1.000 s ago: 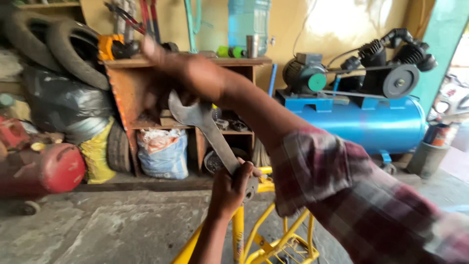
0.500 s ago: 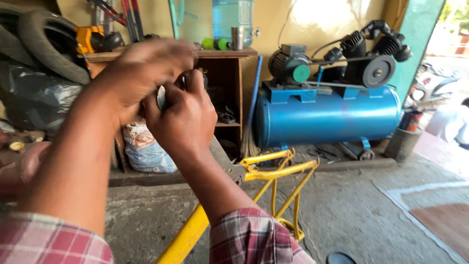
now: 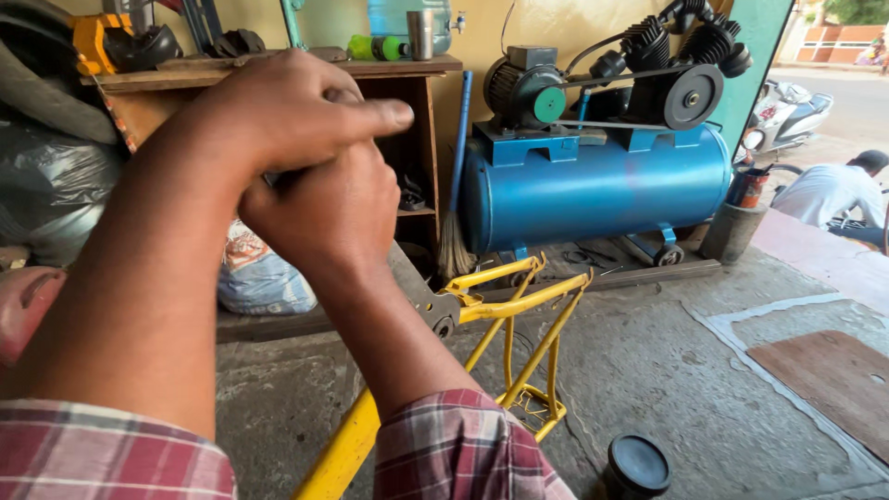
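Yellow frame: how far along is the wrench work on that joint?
Done: the wrench already sits with its jaw at the bolt on the yellow frame. In hand: the left hand and right hand are clasped together at the handle's upper end, which they hide. Left: whether the bolt is tight or loose cannot be told.

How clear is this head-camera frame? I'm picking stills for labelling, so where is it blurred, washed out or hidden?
Head view: the clasped left hand and right hand loom large and slightly soft, hiding whatever they grip; the blue compressor tank and yellow frame are sharp in even shade; the street at top right is bright and washed out.
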